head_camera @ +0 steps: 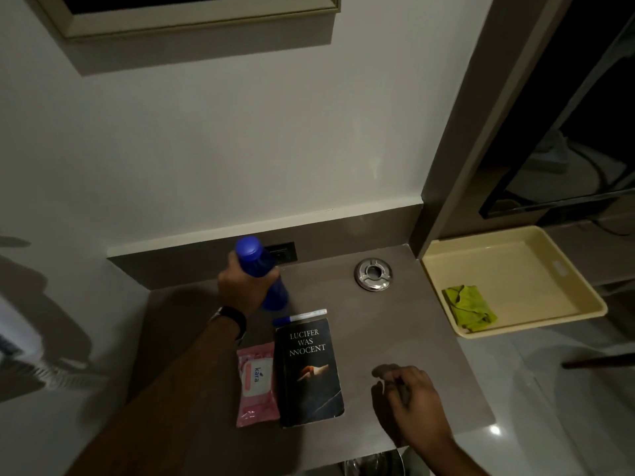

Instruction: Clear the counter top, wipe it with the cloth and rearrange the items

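Observation:
My left hand (244,286) grips a blue bottle (263,269) near the back of the grey-brown counter top (395,334); the bottle leans slightly and its base is at the counter surface. A black book (309,371) lies flat in the middle, with a pink wipes pack (257,384) touching its left side. A white pen with a blue cap (299,317) lies just behind the book. My right hand (409,398) hovers low over the counter to the right of the book, fingers loosely curled, holding nothing. A green cloth (469,307) lies crumpled in a cream tray (508,255) at the right.
A round metal cable port (373,273) is set in the counter at the back right. A dark wall socket (283,253) sits behind the bottle. A brown pillar (457,159) rises at the counter's right corner, with a dark screen (563,166) beyond. Glossy floor lies to the right.

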